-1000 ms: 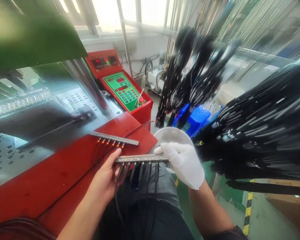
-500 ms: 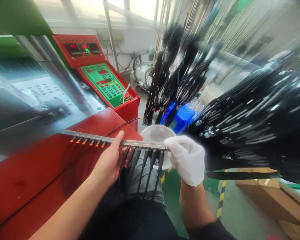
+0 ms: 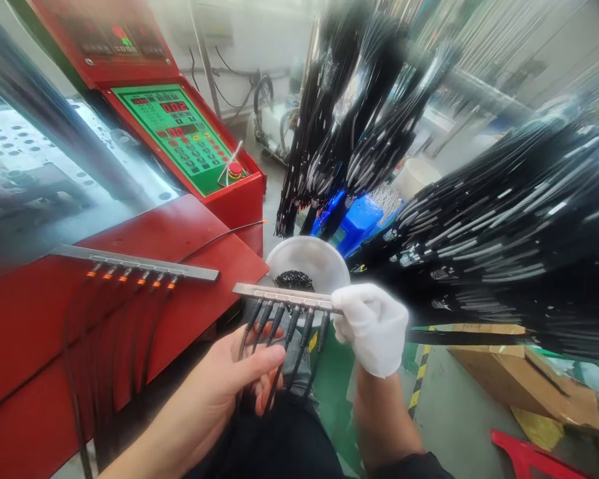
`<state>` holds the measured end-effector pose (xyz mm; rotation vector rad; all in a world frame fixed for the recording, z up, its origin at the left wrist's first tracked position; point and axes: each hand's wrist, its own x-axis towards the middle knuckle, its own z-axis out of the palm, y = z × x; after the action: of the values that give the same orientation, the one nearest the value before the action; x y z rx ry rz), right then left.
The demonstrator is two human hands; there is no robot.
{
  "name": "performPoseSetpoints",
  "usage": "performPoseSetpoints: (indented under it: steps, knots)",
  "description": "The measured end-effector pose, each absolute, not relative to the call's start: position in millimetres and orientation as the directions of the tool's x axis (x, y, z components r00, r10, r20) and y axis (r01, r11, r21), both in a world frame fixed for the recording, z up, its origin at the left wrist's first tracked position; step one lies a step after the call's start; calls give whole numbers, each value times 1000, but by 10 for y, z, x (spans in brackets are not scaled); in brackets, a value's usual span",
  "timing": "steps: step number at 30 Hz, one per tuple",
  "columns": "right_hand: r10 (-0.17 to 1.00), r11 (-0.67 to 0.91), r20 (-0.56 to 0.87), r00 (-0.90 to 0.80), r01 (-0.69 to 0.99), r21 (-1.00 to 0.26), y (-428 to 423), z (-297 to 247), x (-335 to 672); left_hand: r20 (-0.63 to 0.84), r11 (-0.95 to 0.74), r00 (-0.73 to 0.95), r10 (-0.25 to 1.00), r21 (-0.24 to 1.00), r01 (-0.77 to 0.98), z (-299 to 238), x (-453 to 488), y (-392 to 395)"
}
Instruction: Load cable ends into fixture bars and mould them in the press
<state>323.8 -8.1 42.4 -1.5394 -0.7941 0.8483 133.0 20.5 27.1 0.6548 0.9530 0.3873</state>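
Observation:
My right hand (image 3: 372, 326), in a white glove, is closed on the right end of a narrow metal bar (image 3: 279, 297) from which several black cable ends (image 3: 279, 326) hang. My bare left hand (image 3: 224, 392) sits below the bar with its fingers curled round the hanging black cables. A second metal bar (image 3: 134, 261) with orange-tipped cables lies on the red machine ledge (image 3: 190, 233) to the left. Just behind the held bar is a round white bowl (image 3: 324, 259) with small black parts in it.
A red control box with a green keypad panel (image 3: 180, 136) stands behind the ledge. Thick bundles of black cables (image 3: 504, 233) hang at the right and middle back. A blue crate (image 3: 359, 219), cardboard boxes (image 3: 524, 379) and a green floor lie beyond my knees.
My left hand has slid off the bar's left end down onto the hanging cables. The view has swung left and down, and the bar has come nearer the bowl.

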Motion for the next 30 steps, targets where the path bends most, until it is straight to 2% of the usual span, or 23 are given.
performPoseSetpoints:
  steps: [11, 14, 16, 18, 20, 22, 25, 27, 30]
  knots:
    - [860, -126, -115, 497, -11, -992, -63, 384, 3242, -608, 741, 545, 578, 670, -38, 242, 1347, 229]
    - [893, -116, -102, 438, 4, -993, -69, 380, 3324, -581, 729, 581, 570, 684, -32, 271, 1326, 253]
    - [947, -169, -157, 280, 17, -986, -67, 361, 3437, -551, 702, 591, 590, 711, -39, 290, 1307, 275]
    - [956, -291, -291, 20, 13, -957, -57, 291, 3547, -528, 663, 568, 631, 747, -43, 292, 1290, 295]
    - [876, -439, -431, -218, 11, -898, -48, 144, 3589, -505, 610, 534, 678, 792, -25, 272, 1283, 301]
    - [779, -563, -533, -329, 5, -826, -55, -63, 3527, -486, 554, 537, 690, 831, 40, 244, 1287, 283]
    - [758, -621, -587, -284, -39, -783, -113, -340, 3314, -462, 494, 600, 653, 860, 125, 256, 1286, 217]
    - [818, -563, -546, -182, -62, -824, -162, -402, 3199, -454, 493, 645, 614, 860, 137, 323, 1260, 170]
    - [905, -424, -424, -28, 12, -906, -167, -283, 3141, -480, 538, 654, 585, 833, 129, 461, 1177, 122]
